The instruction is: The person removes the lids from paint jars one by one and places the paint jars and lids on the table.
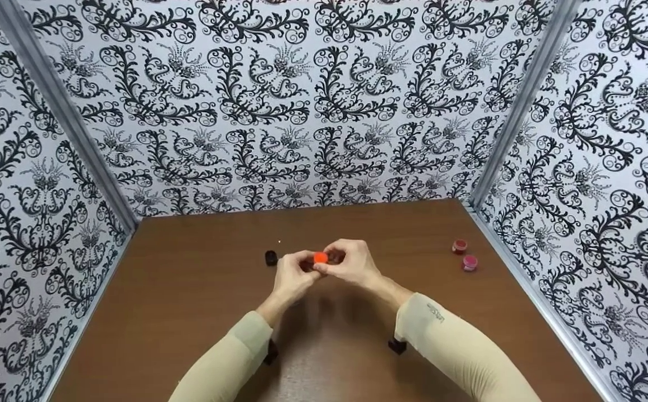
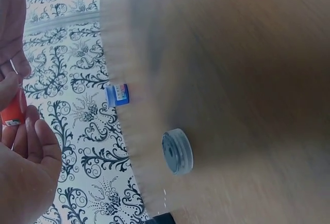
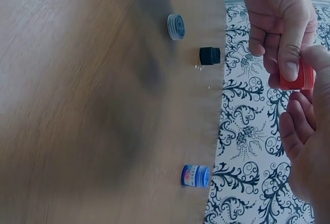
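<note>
Background: black-and-white scroll-patterned walls (image 1: 257, 111) on three sides, over a brown table (image 1: 201, 312). Entries ran left to right.

Far left: a small black jar (image 1: 270, 258) stood just beside the left hand, with pale specks (image 3: 200, 67) near it. Next, seen only from the wrists, came a round grey lid (image 2: 177, 152) with a paler rim, apparently flat on the table.

Centre: the left hand (image 1: 294, 277) pinched an orange-red jar (image 1: 320, 258), its thumb pressed along the jar's side. The jar was off the table, between the two hands. The right hand (image 1: 354, 262) also held it, narrowed to a thumb-and-finger pinch; its exact contact on the ribbed end was partly hidden.

Behind the hands, a blue jar (image 3: 196, 176) stood upright, visible in both wrist views. Far right: a red jar (image 1: 459, 246) and a pink jar (image 1: 469, 263) stood near each other, well apart from the hands.

Handling notes (judgement): a firm left pinch low on the body seemed best, with the right fingertips squared on the ribbed end so that any turning force stayed in line. A level jar and light pressure would have limited slipping or spilling. Elbow room looked ample; the black jar was the likeliest thing to be knocked.
</note>
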Motion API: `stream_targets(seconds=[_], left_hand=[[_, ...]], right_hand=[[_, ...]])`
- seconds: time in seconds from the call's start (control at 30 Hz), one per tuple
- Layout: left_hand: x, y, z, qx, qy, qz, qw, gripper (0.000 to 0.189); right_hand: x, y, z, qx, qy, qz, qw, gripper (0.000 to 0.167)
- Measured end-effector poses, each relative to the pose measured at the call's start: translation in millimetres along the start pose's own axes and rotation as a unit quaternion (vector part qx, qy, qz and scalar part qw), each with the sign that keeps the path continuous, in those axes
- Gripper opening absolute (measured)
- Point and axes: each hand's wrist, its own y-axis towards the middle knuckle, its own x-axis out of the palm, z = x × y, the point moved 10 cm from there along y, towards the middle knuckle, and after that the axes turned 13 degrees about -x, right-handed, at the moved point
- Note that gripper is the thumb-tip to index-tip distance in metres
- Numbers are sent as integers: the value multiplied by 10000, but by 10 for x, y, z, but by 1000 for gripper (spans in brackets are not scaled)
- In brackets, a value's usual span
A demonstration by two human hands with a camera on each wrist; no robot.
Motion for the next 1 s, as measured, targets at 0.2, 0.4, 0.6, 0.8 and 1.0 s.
stream_targets(seconds=[0.2,0.4,0.6,0.8,1.0], left_hand=[[46,-3,-58,-24,153,-70,9999,24],[85,-11,-93,47,275,-168,9995,24],[112,-18,-91,26,353,-221,9991,23],[110,-22,-75,5,369,-186,9991,24],[83,-20,-103,-74,418,-73,9991,25]], right_hand=[[17,-16,-62,-580,-312,-153,9977,22],[60,-14,-93,-1032,-263,-371,9936,22],[74,-14,-40,-980,115,-507,9938,28],[76,1,-69,-1120,140,-585,9919,30],[95,-24,-69,-900,71,-611,9940,39]])
